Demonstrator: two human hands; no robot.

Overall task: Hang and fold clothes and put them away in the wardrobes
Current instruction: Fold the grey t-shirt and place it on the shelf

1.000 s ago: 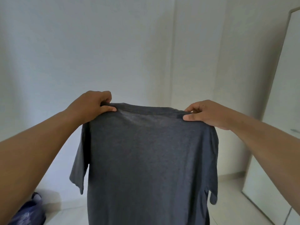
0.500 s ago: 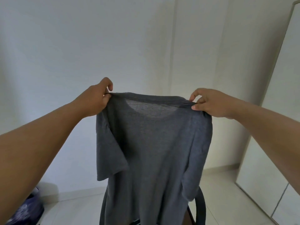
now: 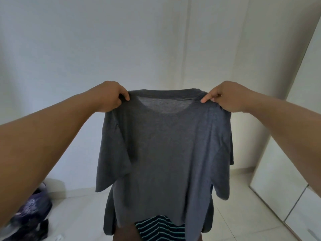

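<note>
T-shirt (image 3: 166,150) shoulders pinched in both hands' curled fingers (image 3: 124,97).

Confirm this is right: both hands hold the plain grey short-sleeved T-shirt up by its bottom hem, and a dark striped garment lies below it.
Not quite. In the head view the left hand and right hand hold the plain grey short-sleeved T-shirt by its shoulders beside the collar, not the hem. The dark striped garment does lie below.

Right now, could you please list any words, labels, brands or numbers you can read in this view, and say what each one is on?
None can be read.
The grey T-shirt, held up by the left hand and right hand, shows no print or tag.
The striped garment below has stripes only.
The dark patterned bag is too blurred to tell.
The wardrobe bears no text.
</note>
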